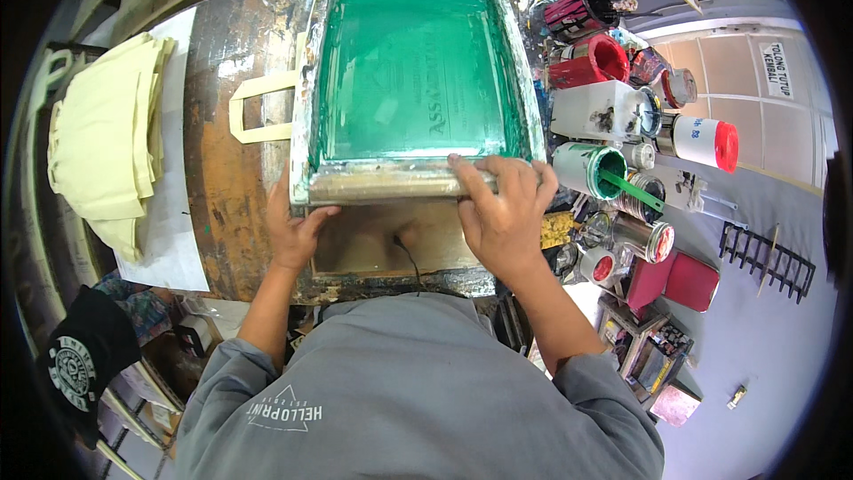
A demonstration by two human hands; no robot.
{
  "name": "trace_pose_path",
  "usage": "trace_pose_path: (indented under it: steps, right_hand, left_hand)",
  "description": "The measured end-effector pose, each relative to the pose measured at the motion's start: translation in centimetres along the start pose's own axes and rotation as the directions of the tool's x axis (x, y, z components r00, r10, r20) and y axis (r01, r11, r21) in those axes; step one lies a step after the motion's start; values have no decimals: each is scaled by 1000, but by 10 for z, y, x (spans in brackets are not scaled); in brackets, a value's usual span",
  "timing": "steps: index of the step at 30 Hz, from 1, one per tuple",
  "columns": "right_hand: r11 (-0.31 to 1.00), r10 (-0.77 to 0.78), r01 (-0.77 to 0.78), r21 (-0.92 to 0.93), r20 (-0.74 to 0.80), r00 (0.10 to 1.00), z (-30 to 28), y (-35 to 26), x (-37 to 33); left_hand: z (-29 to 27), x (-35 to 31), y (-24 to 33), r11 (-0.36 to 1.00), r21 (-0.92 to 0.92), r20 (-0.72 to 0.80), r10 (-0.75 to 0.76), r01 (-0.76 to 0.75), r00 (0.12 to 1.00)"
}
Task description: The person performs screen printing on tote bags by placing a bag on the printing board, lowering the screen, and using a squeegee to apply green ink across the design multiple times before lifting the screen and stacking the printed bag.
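A screen-printing frame point(306, 107) with green mesh point(413, 71) lies flat on a paint-stained wooden table point(227, 169). My left hand point(295, 229) grips the frame's near left corner from below, thumb under the metal edge. My right hand point(504, 204) rests on top of the near rail at the right, fingers curled over it. Cream bag handles point(262, 108) stick out from under the frame's left side; the bag itself is hidden beneath the screen.
A stack of cream tote bags point(107, 147) lies at the left on white paper. Several ink cans and jars crowd the right side, among them a red tub point(593, 60) and a green-ink can point(591, 169) with a green stick. A black cloth point(84, 360) hangs lower left.
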State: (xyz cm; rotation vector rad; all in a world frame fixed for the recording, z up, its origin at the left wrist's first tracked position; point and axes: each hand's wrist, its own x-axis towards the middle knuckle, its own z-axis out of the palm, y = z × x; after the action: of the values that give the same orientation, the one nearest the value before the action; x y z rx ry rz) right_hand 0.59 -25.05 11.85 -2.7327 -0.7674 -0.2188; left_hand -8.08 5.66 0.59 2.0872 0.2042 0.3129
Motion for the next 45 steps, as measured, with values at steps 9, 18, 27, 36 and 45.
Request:
trace_pose_path:
  steps: [9, 18, 27, 36, 45]
  right_hand:
    - [954, -217, 82, -289, -474, 853, -81, 22, 167]
    - [989, -95, 40, -141, -408, 908, -109, 26, 214]
    - [964, -131, 18, -266, -411, 902, -110, 27, 219]
    - [976, -149, 59, -209, -446, 882, -109, 22, 207]
    - [972, -110, 15, -233, -400, 910, -105, 21, 202]
  left_hand:
    - [-6, 113, 86, 977, -174, -297, 64, -120, 953]
    - [82, 17, -75, 744, 561, -169, -325, 362, 931]
    - [67, 59, -62, 884, 168, -186, -407, 437, 894]
    - [-73, 0, -28, 958, 176, -395, -142, 227, 907]
    - [-178, -218, -101, 759, -324, -581, -631, 564, 515]
